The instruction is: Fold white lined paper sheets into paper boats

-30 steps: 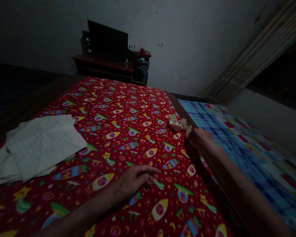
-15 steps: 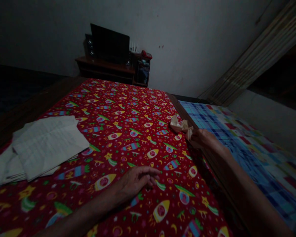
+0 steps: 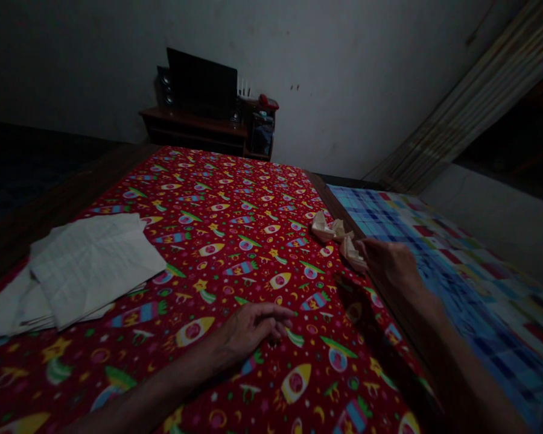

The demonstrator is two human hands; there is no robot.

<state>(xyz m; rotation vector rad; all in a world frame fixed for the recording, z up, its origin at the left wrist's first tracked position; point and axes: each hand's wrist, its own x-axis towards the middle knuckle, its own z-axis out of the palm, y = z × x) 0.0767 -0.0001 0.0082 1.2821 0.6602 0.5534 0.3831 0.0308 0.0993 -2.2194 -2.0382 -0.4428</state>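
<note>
My left hand (image 3: 257, 325) lies on the red patterned cloth (image 3: 235, 289), palm down, its fingers loosely stretched out and nothing in them. At the right edge of the cloth, a folded paper boat (image 3: 353, 253) sits beside the fingertips of my right hand (image 3: 387, 259). The right fingers are loosely bent, and the paper looks free of them, though the dim light hides the fingertips partly. Just beyond it are more folded paper pieces (image 3: 328, 228), touching or nearly touching it. On the left lies a stack of loose paper sheets (image 3: 97, 253), well apart from both hands.
A dark wooden edge (image 3: 339, 208) runs along the cloth's right side. Past it spreads a blue plaid and patchwork cover (image 3: 389, 223). Against the far wall stands a desk (image 3: 190, 120) with a monitor (image 3: 203, 78), a speaker and a red telephone (image 3: 268, 101). A curtain (image 3: 470, 102) hangs at right.
My right hand has drawn back to the right and lifted a little, leaving the nearest paper boat more exposed on the cloth. My left hand has stayed in place.
</note>
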